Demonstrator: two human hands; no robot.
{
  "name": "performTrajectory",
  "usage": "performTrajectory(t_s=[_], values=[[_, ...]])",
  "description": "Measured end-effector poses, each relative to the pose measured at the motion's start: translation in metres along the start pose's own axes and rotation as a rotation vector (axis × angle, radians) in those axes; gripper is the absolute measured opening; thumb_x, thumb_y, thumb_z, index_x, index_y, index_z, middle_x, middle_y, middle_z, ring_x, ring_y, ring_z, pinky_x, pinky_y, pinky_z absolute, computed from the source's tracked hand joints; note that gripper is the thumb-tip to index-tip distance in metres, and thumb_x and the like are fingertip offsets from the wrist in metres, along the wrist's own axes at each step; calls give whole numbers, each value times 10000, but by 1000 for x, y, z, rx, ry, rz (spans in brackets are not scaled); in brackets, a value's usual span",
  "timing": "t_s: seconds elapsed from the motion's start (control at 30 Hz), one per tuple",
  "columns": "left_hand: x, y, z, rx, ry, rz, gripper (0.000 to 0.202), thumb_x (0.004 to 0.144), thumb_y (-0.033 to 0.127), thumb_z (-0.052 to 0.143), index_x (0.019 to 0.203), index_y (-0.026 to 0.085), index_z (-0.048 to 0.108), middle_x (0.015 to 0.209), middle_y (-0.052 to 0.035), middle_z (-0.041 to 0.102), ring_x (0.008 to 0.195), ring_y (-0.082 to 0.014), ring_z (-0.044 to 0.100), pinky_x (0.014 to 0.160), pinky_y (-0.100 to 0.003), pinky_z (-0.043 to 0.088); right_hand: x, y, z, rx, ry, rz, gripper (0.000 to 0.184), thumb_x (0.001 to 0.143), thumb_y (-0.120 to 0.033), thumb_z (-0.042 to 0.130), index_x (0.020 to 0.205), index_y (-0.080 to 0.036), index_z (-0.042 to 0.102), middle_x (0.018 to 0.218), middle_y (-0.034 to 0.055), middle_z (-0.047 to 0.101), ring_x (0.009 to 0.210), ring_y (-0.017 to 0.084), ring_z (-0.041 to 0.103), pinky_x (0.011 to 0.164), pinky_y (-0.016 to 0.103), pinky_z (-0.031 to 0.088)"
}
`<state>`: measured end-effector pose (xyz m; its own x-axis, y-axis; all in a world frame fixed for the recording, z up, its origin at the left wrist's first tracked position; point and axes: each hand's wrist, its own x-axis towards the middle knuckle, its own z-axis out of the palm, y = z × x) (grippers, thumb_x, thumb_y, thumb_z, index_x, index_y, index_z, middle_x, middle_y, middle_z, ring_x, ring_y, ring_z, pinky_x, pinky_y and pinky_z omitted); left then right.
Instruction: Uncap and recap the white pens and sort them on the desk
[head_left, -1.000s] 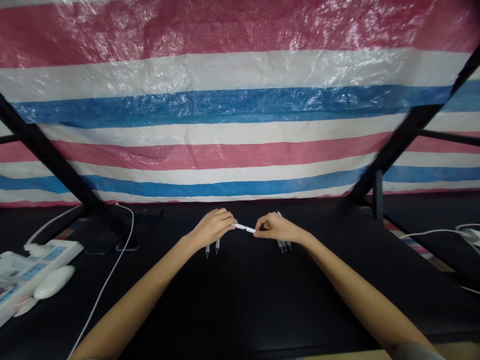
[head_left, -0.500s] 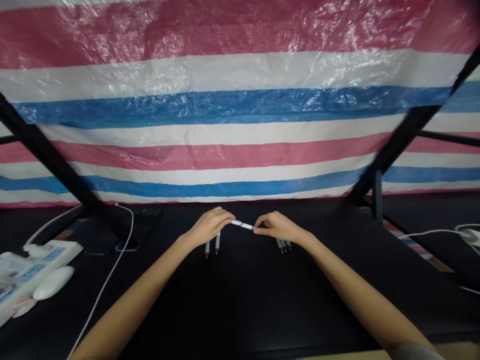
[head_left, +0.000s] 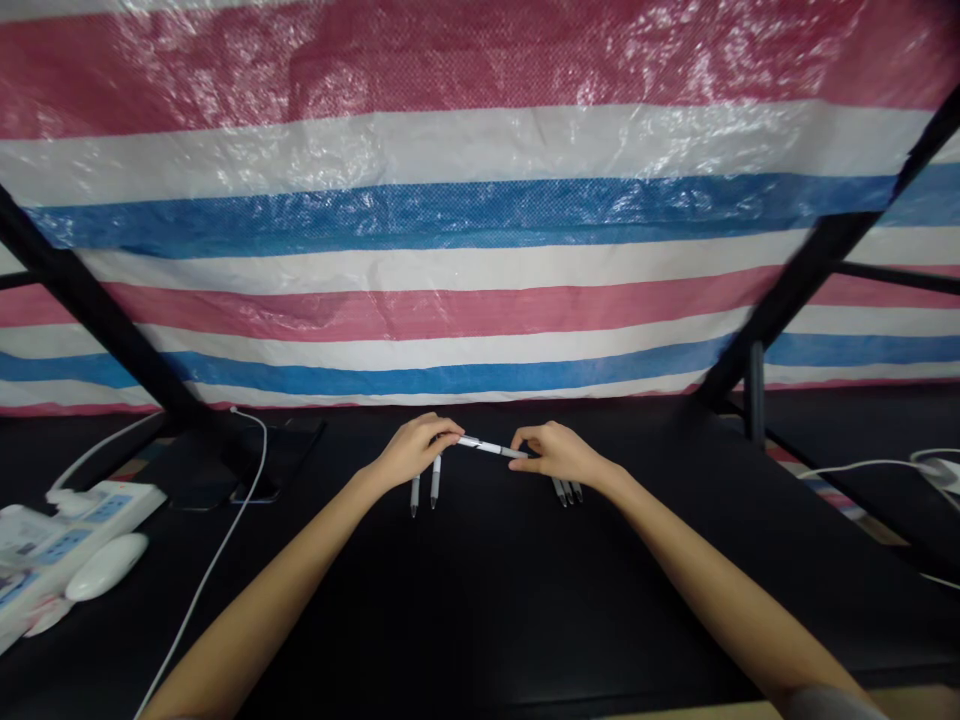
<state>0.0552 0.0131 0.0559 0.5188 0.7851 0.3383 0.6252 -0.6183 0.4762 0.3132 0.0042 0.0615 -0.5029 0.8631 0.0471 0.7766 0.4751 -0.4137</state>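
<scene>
Left hand (head_left: 414,450) and right hand (head_left: 561,453) share one slim white ballpoint pen (head_left: 491,447): the left fingers curl around one end, while the right thumb and forefinger pinch the other, keeping it level above the black tabletop (head_left: 480,610). Two grey-tipped pens (head_left: 435,490) stick out below the left hand, and three more (head_left: 567,490) below the right; whether they are held or lying there, I cannot tell.

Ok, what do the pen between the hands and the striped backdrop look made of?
The pen looks like smooth white plastic, going by its even glossy sheen, though it's too small to be sure. The striped backdrop looks like woven plastic tarpaulin, with a fine weave and shiny, crinkled highlights.
</scene>
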Motion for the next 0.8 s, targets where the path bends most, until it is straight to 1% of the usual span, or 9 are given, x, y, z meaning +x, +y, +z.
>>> performTrajectory(t_s=[0.1,0.23,0.3,0.4,0.5,0.6,0.67,0.73,0.8], values=[[1,-3,-1,-27,12,-34,227,879,336,463,944,231,653,893,-22,649,833,-161,584,766,-287,441,-1,0,-3,18,-9,1,360,781,-516,561,925,-199,653,476,-72,395,453,73,348,511,228,204],[2,-6,-1,-23,28,-58,225,874,338,468,933,225,654,894,-25,648,839,-169,584,769,-297,437,-2,-2,-6,28,-39,16,365,875,-459,435,929,-184,668,496,-45,426,457,78,363,513,232,220],[2,-7,0,-21,30,-59,229,875,343,465,930,225,653,888,-26,646,833,-169,582,764,-299,437,-2,-2,-6,16,-52,12,329,877,-423,443,888,-183,669,499,-42,436,457,76,367,511,231,221],[2,-8,1,-22,26,-42,222,875,336,467,923,223,651,874,-23,645,822,-165,578,756,-296,435,-1,0,-4,-17,-27,-2,242,839,-400,520,838,-194,646,481,-56,421,444,74,357,504,229,211],[2,-9,2,-23,26,-40,213,872,329,476,919,223,654,864,-22,647,808,-163,578,749,-293,432,-1,2,-2,-43,17,-8,257,773,-447,603,857,-204,622,470,-70,411,435,74,355,501,228,207],[2,-10,2,-28,41,-48,208,868,326,484,914,221,657,870,-26,647,811,-163,581,752,-293,434,-1,3,-3,-34,29,-7,342,799,-514,542,940,-212,618,462,-68,410,431,83,363,502,232,212],[3,-10,1,-36,50,-58,207,866,325,488,911,218,659,881,-30,648,818,-165,585,753,-293,436,-2,4,-4,-18,17,-14,345,862,-495,446,961,-219,628,469,-57,422,440,90,379,506,234,221],[3,-11,1,-42,53,-63,210,866,329,488,909,216,660,889,-33,650,824,-168,588,752,-295,438,-1,4,-5,-8,-7,-25,328,888,-451,412,910,-220,643,480,-49,427,450,91,385,509,236,226],[3,-12,1,-45,53,-60,213,864,332,488,904,215,661,882,-34,653,823,-171,587,750,-297,438,-1,4,-5,-15,-18,-26,269,867,-419,465,842,-211,634,474,-56,408,443,87,367,503,237,222]])
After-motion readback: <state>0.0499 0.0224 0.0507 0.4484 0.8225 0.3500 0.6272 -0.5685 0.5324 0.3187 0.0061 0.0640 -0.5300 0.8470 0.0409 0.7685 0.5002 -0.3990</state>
